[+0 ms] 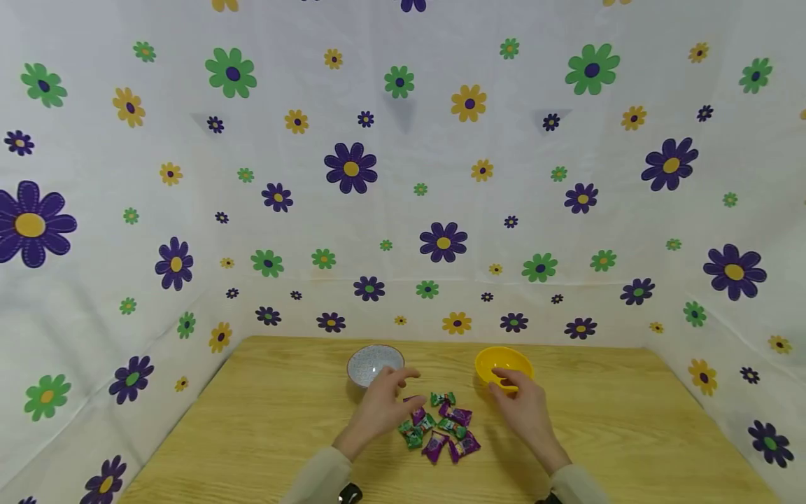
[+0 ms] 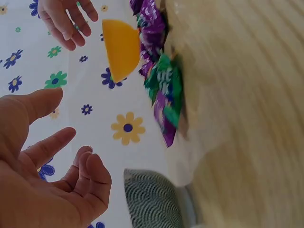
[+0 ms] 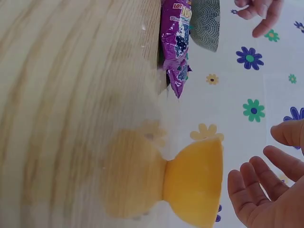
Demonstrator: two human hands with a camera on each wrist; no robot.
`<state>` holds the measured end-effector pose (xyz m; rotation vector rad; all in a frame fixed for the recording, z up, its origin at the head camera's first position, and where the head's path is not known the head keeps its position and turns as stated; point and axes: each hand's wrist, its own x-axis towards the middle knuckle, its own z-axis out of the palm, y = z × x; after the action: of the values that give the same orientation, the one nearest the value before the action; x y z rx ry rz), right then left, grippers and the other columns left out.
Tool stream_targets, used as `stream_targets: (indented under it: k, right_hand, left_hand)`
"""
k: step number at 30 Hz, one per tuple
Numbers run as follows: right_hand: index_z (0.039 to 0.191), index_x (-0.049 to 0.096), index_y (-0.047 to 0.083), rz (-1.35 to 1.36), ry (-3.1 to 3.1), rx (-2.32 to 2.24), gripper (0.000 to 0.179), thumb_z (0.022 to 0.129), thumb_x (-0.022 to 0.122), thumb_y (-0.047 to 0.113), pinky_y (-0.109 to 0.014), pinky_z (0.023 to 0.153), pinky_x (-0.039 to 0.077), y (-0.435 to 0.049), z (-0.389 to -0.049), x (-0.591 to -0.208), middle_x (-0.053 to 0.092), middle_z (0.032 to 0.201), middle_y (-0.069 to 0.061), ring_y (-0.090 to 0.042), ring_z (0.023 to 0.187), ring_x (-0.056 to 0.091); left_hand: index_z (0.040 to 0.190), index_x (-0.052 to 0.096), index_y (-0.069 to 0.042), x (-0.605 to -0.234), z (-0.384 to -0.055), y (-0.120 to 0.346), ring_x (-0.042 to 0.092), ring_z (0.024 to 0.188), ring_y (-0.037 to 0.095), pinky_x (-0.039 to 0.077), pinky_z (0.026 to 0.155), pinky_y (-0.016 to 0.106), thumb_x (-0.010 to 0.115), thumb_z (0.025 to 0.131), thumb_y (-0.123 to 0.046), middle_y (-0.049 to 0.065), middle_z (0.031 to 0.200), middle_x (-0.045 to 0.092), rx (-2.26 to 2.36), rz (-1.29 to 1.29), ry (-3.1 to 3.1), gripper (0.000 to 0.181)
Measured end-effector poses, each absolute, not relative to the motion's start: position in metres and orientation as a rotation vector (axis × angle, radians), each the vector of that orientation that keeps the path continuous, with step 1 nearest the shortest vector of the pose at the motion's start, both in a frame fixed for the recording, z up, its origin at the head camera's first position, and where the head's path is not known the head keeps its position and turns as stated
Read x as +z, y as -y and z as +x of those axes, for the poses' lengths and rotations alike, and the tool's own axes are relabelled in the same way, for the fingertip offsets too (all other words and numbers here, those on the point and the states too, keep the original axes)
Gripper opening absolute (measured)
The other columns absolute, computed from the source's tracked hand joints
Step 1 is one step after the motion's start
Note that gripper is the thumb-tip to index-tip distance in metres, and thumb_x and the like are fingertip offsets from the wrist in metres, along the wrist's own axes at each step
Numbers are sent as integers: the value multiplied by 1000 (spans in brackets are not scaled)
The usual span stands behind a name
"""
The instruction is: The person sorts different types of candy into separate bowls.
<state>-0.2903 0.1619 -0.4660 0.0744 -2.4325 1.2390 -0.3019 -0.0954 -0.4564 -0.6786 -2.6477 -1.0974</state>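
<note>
My left hand (image 1: 383, 406) hovers above the table in front of the grey patterned bowl (image 1: 371, 360), fingers loosely bent and holding nothing. On the other side, my right hand (image 1: 521, 406) is raised just in front of the yellow bowl (image 1: 497, 360), with thumb and fingers apart and nothing between them. Several wrapped candies lie in a loose group between the hands, some purple (image 1: 435, 446), some green (image 1: 452, 427). My left hand partly covers a purple candy and the grey bowl's near edge. In the right wrist view a purple wrapper (image 3: 175, 35) shows printed grapes.
The wooden table (image 1: 283, 413) reaches back to a white cloth (image 1: 403, 224) printed with flowers, which also hangs along both sides. The two bowls stand near the table's back, left and right of the candies.
</note>
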Motion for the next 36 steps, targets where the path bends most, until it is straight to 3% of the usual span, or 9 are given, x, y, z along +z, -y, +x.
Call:
stream_targets:
  k: [4,8,14,20,27,32,36]
  right_hand:
    - [110,64,7,-20,2404,1324,27,85,63,18,-33,74,50,-170,-293,-469,62,107,-9,-22,92,57]
    - [109,64,6,-112,2357,1414,27,85,62,18,-26,70,48,-180,-296,-473,62,107,-9,-21,92,56]
    - [113,60,2,-271,2229,1647,29,86,59,12,-18,65,47,-188,-300,-473,55,111,-15,-24,93,51]
    - [122,48,-3,-432,2019,1927,37,87,55,6,-29,72,51,-192,-306,-476,43,111,-16,-22,90,47]
    - [134,33,1,-589,1915,2215,51,90,54,16,-32,79,49,-201,-313,-479,35,123,-16,-27,99,42]
    - [140,26,1,-554,1892,2400,59,91,53,20,-36,86,46,-206,-320,-481,34,132,-19,-28,108,41]
    - [142,19,1,-520,1803,2549,63,91,53,15,-39,88,44,-209,-322,-482,32,137,-25,-28,110,46]
  left_hand:
    - [112,61,-15,-463,-304,89,44,71,16,39,56,24,68,79,-34,2,86,48,-1144,-757,2674,39]
    - [106,63,-12,-469,-304,81,45,72,19,39,59,24,72,76,-28,9,84,50,-1186,-818,2704,36]
    - [102,67,-17,-474,-306,73,46,77,21,37,59,25,76,71,-32,7,83,54,-1231,-885,2810,35]
    - [98,69,-23,-477,-310,73,40,72,14,31,60,25,77,70,-28,3,78,54,-1196,-1013,2904,30]
    - [97,69,-19,-476,-315,83,42,73,16,35,62,21,80,66,-20,2,87,59,-1197,-1249,2897,33]
    - [100,69,-18,-476,-318,87,46,83,12,39,74,23,81,65,-15,-10,99,61,-1229,-1281,2950,37]
    - [99,69,-21,-479,-319,88,48,90,10,38,83,26,81,64,-15,-13,99,60,-1279,-1240,3012,38]
